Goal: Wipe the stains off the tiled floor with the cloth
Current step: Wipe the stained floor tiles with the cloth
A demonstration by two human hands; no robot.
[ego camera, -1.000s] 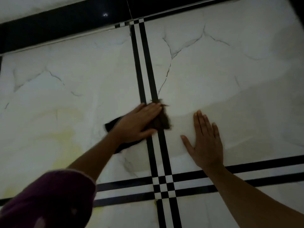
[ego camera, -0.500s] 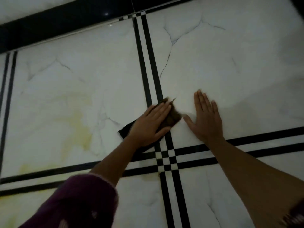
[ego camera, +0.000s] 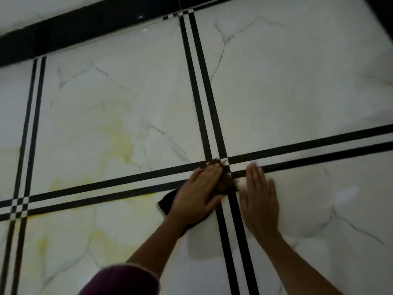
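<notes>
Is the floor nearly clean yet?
Not yet. Done, it seems: the right side of the tiled floor shows no yellow. In hand: the left hand presses the cloth flat where the black lines cross, while the right hand rests flat on the tile beside it. Left: big yellow stains on the tiles to the left, so plenty remains.

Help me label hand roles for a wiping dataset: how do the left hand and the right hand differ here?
The left hand presses on the dark cloth; the right hand lies on bare tile. The left hand sits mainly left of the vertical black stripes; the right hand sits right of them. Both lie palm down, fingers straight.
</notes>
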